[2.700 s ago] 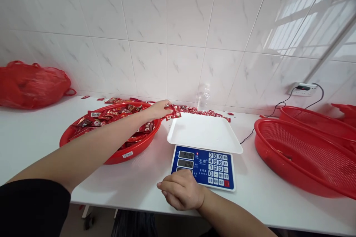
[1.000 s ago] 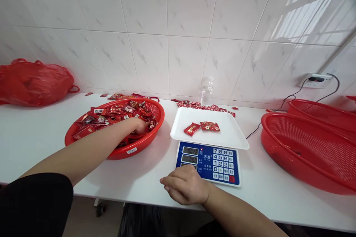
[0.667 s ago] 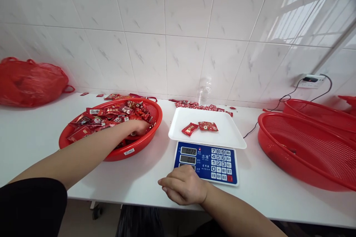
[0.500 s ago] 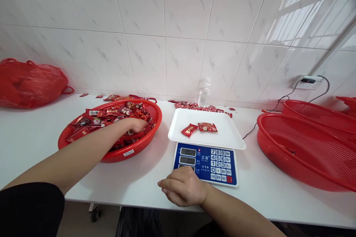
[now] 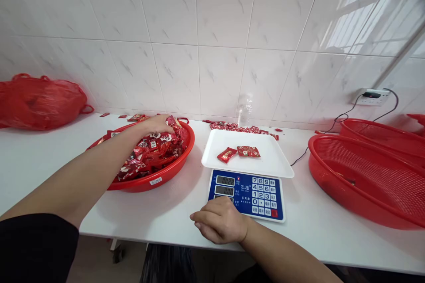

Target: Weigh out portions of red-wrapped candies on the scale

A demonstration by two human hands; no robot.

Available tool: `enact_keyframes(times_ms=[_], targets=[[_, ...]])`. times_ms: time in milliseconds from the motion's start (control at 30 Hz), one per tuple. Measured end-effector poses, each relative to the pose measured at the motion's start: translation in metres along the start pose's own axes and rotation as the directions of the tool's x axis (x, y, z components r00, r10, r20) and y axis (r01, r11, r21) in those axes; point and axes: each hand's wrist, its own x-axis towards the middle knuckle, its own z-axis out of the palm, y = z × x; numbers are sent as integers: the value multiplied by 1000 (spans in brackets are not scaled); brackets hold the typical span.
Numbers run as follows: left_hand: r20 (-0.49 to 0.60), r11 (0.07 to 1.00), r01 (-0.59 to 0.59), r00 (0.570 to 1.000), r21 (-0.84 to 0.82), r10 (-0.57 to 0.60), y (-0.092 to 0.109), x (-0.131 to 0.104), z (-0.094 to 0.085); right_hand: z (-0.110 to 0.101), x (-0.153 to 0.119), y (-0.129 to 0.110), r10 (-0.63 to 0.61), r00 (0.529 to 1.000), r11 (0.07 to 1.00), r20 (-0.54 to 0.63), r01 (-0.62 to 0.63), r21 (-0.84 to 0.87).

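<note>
My left hand [image 5: 159,124] is over the back of a red basket [image 5: 175,172] heaped with red candy packets [image 5: 142,157]; its fingers are closed on a packet [image 5: 173,121] that sticks up beside them. In a loose fist, my right hand [image 5: 221,221] rests at the front left of the blue scale [image 5: 247,194], covering part of its displays; nothing shows in its fingers. On the scale's white tray [image 5: 272,159] lie two red packets, a smaller one [image 5: 227,154] at left and a wider one [image 5: 248,151] touching or close beside it.
Red baskets [image 5: 358,199] stand at the right, one behind another. Red packets [image 5: 232,127] and a clear bottle [image 5: 245,112] are along the wall behind the tray. A red plastic bag [image 5: 43,101] sits at the far left. A black cable [image 5: 300,157] runs to a wall socket [image 5: 371,96].
My left hand has moved up and back from among the packets, with a packet now showing at its fingers. My right hand has stayed in place.
</note>
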Motion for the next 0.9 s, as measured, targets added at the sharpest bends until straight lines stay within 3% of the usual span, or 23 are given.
enact_keyframes(times_ms=[100, 233, 400, 567, 733, 900], targets=[[41, 997, -34, 998, -62, 36, 16, -3, 5, 1, -1, 1, 0, 1000, 1000, 11, 0, 0], [87, 975, -113, 988, -191, 131, 56, -1, 26, 1, 0, 2, -9, 1000, 1000, -17, 10, 9], [119, 939, -238, 954, -248, 274, 105, 13, 75, 1, 0, 3, -16, 1000, 1000, -8, 16, -6], [192, 914, -258, 925, -312, 327, 125, 22, 120, 2, -1, 6, -11, 999, 999, 36, 13, -31], [150, 903, -256, 935, -344, 322, 130, 27, 127, 2, 0, 7, -19, 999, 999, -30, 17, -49], [144, 900, -254, 936, -356, 321, 131, 30, 121, 3, -2, 8, -4, 1000, 999, 25, 5, -51]])
